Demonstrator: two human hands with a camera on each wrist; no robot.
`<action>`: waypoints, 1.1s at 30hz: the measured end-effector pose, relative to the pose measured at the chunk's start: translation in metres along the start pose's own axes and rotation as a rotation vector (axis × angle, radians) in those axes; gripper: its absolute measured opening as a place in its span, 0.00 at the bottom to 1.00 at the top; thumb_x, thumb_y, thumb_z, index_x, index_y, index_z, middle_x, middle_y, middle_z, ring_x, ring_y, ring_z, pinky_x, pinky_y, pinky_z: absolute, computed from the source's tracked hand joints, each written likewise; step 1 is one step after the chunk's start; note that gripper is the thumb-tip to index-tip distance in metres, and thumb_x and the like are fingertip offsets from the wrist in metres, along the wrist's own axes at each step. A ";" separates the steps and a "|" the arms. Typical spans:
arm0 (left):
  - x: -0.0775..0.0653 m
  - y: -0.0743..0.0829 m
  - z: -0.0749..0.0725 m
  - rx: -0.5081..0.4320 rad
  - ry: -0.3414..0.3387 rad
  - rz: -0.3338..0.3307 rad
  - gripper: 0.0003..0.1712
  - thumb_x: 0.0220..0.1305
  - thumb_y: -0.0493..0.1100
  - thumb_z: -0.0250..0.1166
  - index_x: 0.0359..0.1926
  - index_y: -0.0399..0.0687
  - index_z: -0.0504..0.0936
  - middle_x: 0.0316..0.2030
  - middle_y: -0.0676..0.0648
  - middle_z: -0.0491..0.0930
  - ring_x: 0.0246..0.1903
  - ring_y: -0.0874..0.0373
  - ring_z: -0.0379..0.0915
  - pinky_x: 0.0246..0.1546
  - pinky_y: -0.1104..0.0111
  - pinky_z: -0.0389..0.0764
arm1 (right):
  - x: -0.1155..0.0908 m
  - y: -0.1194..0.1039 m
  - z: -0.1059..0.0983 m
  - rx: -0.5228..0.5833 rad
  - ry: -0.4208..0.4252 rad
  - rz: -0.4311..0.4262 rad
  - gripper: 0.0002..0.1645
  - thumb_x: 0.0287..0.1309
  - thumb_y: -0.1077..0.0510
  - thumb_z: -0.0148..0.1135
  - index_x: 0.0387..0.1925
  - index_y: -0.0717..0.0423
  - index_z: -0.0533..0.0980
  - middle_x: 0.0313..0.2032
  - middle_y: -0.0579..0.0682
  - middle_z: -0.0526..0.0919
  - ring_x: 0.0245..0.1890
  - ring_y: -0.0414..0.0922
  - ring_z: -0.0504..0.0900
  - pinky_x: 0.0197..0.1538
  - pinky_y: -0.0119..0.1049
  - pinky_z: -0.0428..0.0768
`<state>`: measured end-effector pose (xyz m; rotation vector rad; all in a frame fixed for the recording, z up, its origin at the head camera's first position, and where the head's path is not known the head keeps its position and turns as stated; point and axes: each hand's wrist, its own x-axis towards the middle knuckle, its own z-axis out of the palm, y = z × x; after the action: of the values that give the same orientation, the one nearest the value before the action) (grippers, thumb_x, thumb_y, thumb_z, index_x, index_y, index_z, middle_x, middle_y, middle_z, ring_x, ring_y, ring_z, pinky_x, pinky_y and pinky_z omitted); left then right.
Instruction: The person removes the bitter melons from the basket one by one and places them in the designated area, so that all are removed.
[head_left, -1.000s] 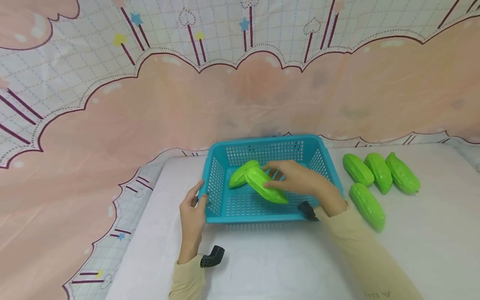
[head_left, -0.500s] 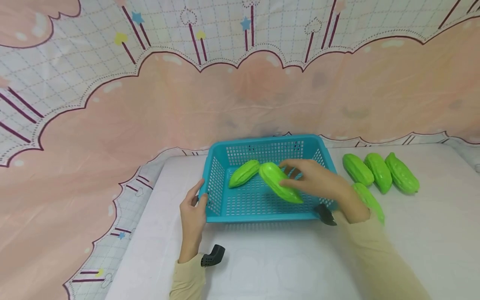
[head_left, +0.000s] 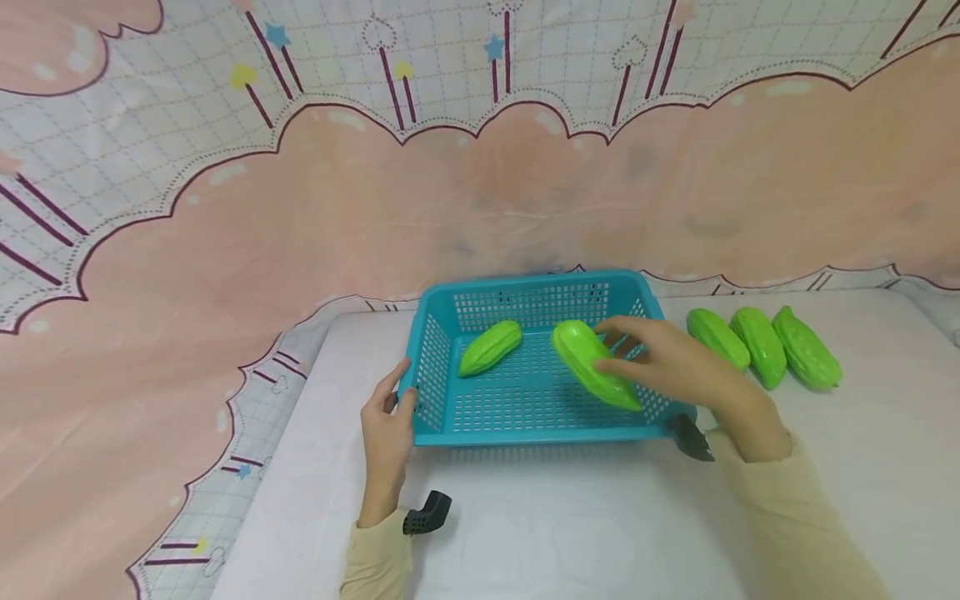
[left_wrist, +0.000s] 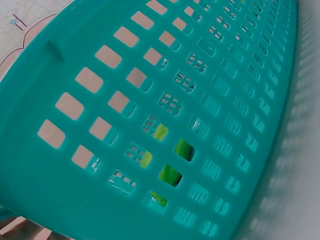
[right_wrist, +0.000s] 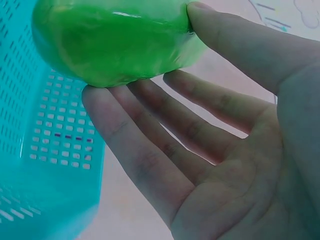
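My right hand (head_left: 660, 354) pinches a bright green bitter melon (head_left: 592, 367) between thumb and fingertips, over the right part of a blue plastic basket (head_left: 517, 438). In the right wrist view this melon (right_wrist: 120, 42) has a glossy skin, with the fingertips along its lower side and the thumb at its right. A second bitter melon (head_left: 491, 348) lies on the basket floor at the left. My left hand (head_left: 387, 433) grips the basket's left rim. The left wrist view is mostly filled by the perforated basket wall (left_wrist: 40, 175); a bit of that hand's fingers shows at lower left.
Right of the basket, three more bitter melons (head_left: 759, 346) lie side by side on the white table (head_left: 540, 517). A patterned pink cloth (head_left: 525, 208) hangs behind. Each wrist carries a black camera mount (head_left: 426, 512).
The right hand has carried its bitter melon rightward, away from the one left in the basket. A bitter melon on the table is now hidden behind the right arm. The left hand stays put.
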<state>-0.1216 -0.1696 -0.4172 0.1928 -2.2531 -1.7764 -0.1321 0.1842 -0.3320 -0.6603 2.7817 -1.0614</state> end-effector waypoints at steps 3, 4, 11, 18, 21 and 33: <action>-0.002 -0.001 0.000 -0.004 -0.001 -0.004 0.26 0.70 0.34 0.53 0.67 0.48 0.74 0.71 0.42 0.65 0.70 0.47 0.62 0.67 0.49 0.67 | -0.006 0.003 -0.002 0.002 0.010 -0.002 0.29 0.64 0.47 0.65 0.61 0.57 0.74 0.52 0.53 0.82 0.48 0.49 0.82 0.48 0.44 0.82; -0.002 -0.001 0.000 -0.008 -0.003 -0.007 0.26 0.70 0.34 0.53 0.67 0.48 0.74 0.71 0.42 0.65 0.69 0.47 0.63 0.66 0.49 0.68 | -0.008 0.003 -0.004 -0.001 0.013 -0.005 0.28 0.64 0.47 0.65 0.60 0.57 0.74 0.51 0.53 0.82 0.48 0.49 0.82 0.48 0.44 0.82; 0.001 0.000 0.001 -0.008 -0.007 0.007 0.25 0.70 0.35 0.53 0.67 0.48 0.74 0.70 0.45 0.66 0.72 0.50 0.59 0.70 0.50 0.63 | -0.021 0.005 -0.014 -0.018 0.041 0.003 0.28 0.64 0.47 0.64 0.60 0.56 0.75 0.50 0.52 0.83 0.47 0.47 0.82 0.48 0.43 0.82; 0.000 0.001 0.001 -0.001 0.001 -0.006 0.25 0.70 0.35 0.53 0.67 0.48 0.74 0.71 0.45 0.66 0.71 0.49 0.60 0.69 0.50 0.65 | -0.033 0.018 -0.018 -0.005 0.066 0.023 0.29 0.64 0.50 0.65 0.61 0.61 0.74 0.50 0.56 0.81 0.47 0.50 0.82 0.49 0.44 0.83; -0.001 0.001 0.000 -0.001 0.002 -0.011 0.25 0.70 0.35 0.53 0.67 0.48 0.74 0.71 0.44 0.66 0.71 0.49 0.59 0.69 0.50 0.64 | -0.037 0.023 -0.020 -0.014 0.077 0.024 0.27 0.64 0.50 0.65 0.60 0.60 0.74 0.49 0.55 0.81 0.47 0.50 0.83 0.47 0.42 0.84; 0.000 0.000 0.001 0.009 0.016 0.009 0.25 0.70 0.35 0.53 0.67 0.47 0.74 0.70 0.45 0.67 0.72 0.49 0.59 0.69 0.51 0.64 | -0.051 0.033 -0.033 -0.039 0.113 0.040 0.26 0.64 0.52 0.65 0.61 0.56 0.74 0.52 0.52 0.81 0.44 0.32 0.80 0.48 0.24 0.80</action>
<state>-0.1214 -0.1690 -0.4177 0.1977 -2.2475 -1.7548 -0.1058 0.2484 -0.3321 -0.5627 2.9055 -1.0713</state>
